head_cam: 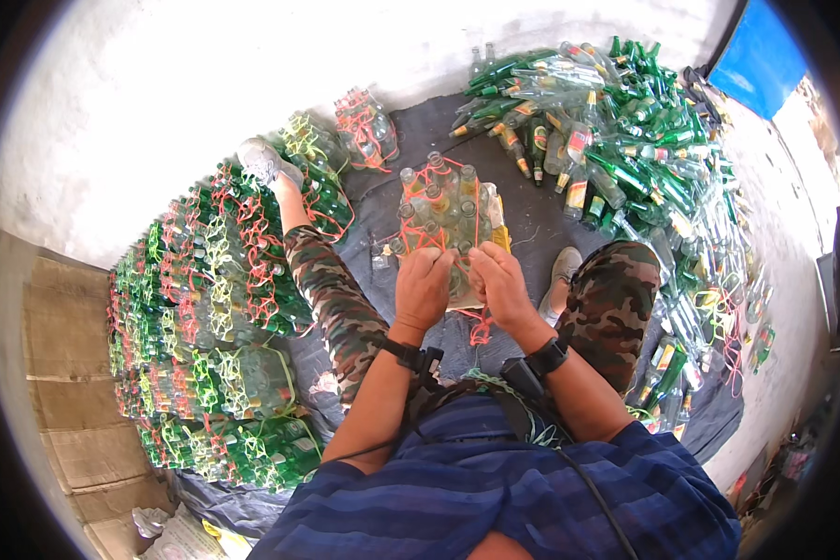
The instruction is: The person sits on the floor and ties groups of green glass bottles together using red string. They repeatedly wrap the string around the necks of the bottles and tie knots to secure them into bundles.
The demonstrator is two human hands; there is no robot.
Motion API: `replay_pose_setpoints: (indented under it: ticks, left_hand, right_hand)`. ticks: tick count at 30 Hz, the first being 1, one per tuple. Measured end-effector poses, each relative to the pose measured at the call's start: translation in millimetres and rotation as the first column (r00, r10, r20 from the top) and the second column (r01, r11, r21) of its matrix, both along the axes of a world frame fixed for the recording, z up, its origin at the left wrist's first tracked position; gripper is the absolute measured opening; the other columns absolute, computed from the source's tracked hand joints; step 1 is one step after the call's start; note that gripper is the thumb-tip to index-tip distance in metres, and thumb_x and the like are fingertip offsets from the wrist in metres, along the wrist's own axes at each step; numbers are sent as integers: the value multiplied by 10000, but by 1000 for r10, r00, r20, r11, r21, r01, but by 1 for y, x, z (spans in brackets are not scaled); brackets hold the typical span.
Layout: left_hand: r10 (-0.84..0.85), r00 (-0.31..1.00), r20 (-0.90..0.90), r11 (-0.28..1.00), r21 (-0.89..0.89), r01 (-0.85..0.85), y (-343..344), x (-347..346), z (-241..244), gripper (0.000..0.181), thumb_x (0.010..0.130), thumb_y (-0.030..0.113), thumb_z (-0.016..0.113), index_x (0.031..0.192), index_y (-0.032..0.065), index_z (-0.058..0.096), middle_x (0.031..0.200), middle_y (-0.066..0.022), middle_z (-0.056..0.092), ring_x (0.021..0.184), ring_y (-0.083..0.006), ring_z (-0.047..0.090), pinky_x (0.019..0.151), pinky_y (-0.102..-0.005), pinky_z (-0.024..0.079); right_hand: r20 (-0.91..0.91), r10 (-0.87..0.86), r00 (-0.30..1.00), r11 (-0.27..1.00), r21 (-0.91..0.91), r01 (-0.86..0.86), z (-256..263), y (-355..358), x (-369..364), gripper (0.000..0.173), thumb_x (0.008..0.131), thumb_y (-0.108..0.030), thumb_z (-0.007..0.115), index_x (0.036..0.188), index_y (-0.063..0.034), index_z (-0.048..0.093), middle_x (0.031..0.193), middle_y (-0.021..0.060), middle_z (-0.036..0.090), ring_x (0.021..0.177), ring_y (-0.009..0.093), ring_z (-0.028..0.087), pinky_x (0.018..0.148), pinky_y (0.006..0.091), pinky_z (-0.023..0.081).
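Observation:
A bundle of clear glass bottles (441, 203) stands upright in front of me, its necks laced with red plastic cord (416, 236). My left hand (423, 287) is closed in a fist at the bundle's near edge, where the red cord runs into it. Beside it my right hand (498, 283) is also clenched, at the near right of the bottles, with cord leading down to it. The short stretch of cord inside the fists is hidden by the fingers. A red cord tangle (479, 329) hangs below the hands. Under the bottles shows a pale block with yellow tape (498, 222).
Stacked bundles of tied bottles (210, 280) fill the left side along the wall. To the right lies a large heap of loose green and clear bottles (644, 147). Another red-tied bundle (367, 129) stands ahead. Dark sheeting (371, 203) covers the floor.

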State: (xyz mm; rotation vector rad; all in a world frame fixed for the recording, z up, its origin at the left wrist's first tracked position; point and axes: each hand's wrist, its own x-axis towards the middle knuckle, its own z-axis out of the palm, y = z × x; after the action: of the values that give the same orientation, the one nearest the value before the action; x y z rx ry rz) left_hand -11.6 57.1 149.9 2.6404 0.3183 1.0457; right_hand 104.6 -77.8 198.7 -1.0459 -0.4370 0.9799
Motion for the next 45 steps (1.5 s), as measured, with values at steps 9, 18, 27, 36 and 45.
replay_pose_setpoints:
  ticks: [9, 18, 27, 36, 45]
  left_hand:
    - [33, 999, 17, 998, -63, -32, -3, 1, 0, 280, 936, 67, 657, 1209, 75, 716, 1072, -105, 643, 1030, -337, 635, 921, -451, 499]
    - [81, 994, 69, 985, -157, -69, -14, 7, -1, 223, 919, 84, 741, 1139, 68, 714, 1046, -96, 646, 1005, -330, 641, 901, -458, 510]
    - [158, 982, 108, 965, -228, -130, -17, 13, -1, 116, 968, 121, 730, 1055, 44, 722, 989, -113, 666, 972, -337, 631, 863, -449, 487]
    - [197, 976, 89, 949, -266, -168, -20, 19, 8, 91, 994, 128, 693, 979, 38, 691, 936, -129, 633, 912, -350, 612, 807, -463, 472]
    - [216, 976, 37, 952, -229, -202, -19, 22, 18, 112, 983, 131, 677, 914, 44, 667, 884, -150, 596, 873, -377, 613, 785, -497, 484]
  right_hand:
    - [-92, 7, 996, 1000, -14, -8, 11, 1, 14, 327, 1131, -261, 553, 845, -125, 475, 689, -34, 459, 563, 58, 393, 477, 244, 272]
    - [-10, -47, 999, 999, -7, 47, 18, 5, 25, 309, 1133, -275, 548, 871, -112, 530, 764, 18, 599, 658, 73, 531, 523, 236, 369]
    - [151, -160, 976, 987, 11, 160, 15, 14, 38, 290, 1140, -275, 551, 1023, -36, 667, 962, 59, 741, 825, 88, 668, 679, 250, 539]
    - [291, -157, 944, 945, -233, 229, -7, 14, 48, 284, 1143, -283, 560, 979, -71, 652, 963, 36, 725, 766, 81, 659, 639, 243, 516]
    - [320, -199, 926, 894, -329, 305, -14, 17, 46, 316, 1083, -237, 641, 1320, -34, 591, 1057, 66, 724, 772, 100, 672, 619, 249, 521]
